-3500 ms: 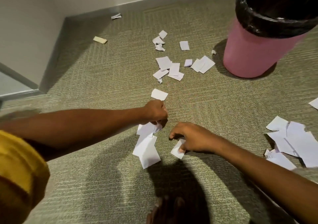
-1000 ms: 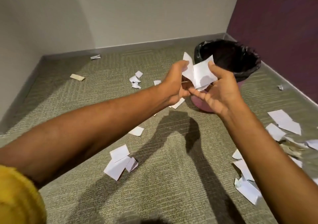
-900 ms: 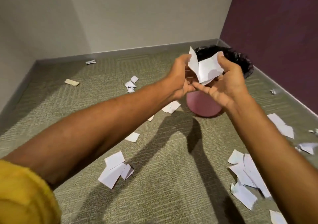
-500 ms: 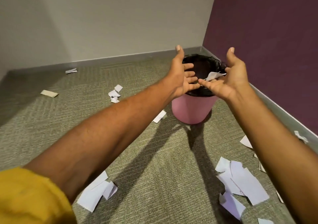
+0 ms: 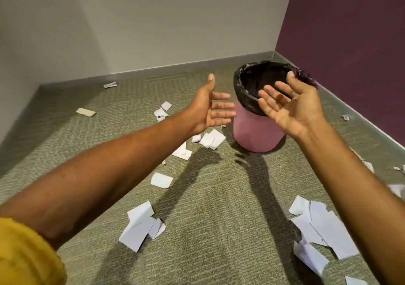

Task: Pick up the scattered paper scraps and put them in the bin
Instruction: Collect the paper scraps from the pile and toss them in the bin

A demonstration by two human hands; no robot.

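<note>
Bin (image 5: 256, 135) interior dark, contents indiscernible

Bin (image 5: 256, 135): the inside of its black liner (image 5: 258, 76) is dark, so the contents can't be read. The right hand (image 5: 291, 109) covers the near right stretch of the rim.

Scrap pile (image 5: 317, 225): its right side is hidden behind the right forearm (image 5: 355, 186).

Folded scrap (image 5: 183, 152): the upper left corner is behind the left forearm (image 5: 122, 164).

Pale scrap at the right edge (image 5: 397, 189): blurred and cut off by the frame.

Bottom scrap (image 5: 355, 281): clipped by the lower edge.

Small grey lump (image 5: 345, 117) by the purple wall (image 5: 350, 32): too small to tell whether it is paper.

Beige strip (image 5: 86, 112): material unclear.

Yellow sleeve (image 5: 24, 256): cut off at the left and bottom edges.
</note>
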